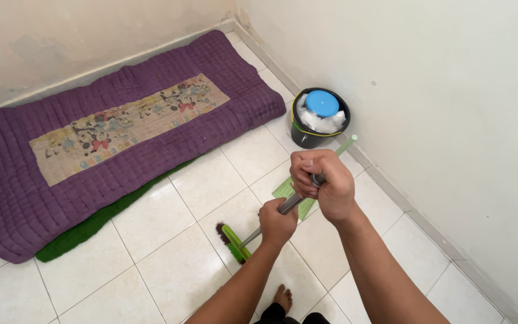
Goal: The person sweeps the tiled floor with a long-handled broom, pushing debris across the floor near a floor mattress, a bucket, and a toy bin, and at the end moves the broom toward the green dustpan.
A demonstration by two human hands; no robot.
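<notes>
White glazed tile floor (151,240) runs corner to corner, w/ pale walls meeting at the top. Purple quilted mat (121,120) w/ a cartoon-print panel lies flat along the back wall, pushed close in; a green turf-like mat (85,231) pokes out from under its near edge, prob. as underlay.

Black bucket (316,123) stands tight against the right wall, stuffed w/ white crumpled stuff and a blue round lid (322,103) on top, tucked out of the open floor.

Green dustpan (292,195) lies flat on the tiles just below the bucket, its long handle pointing toward the wall.

Broom (235,241): grey shaft slanted, green head w/ dark bristles down on the floor near a bare foot (283,297). Right hand (322,183) wrapped shut round the shaft top, left hand (277,221) clenched round it lower down; the two grips sit close together, one above the other along the shaft.
</notes>
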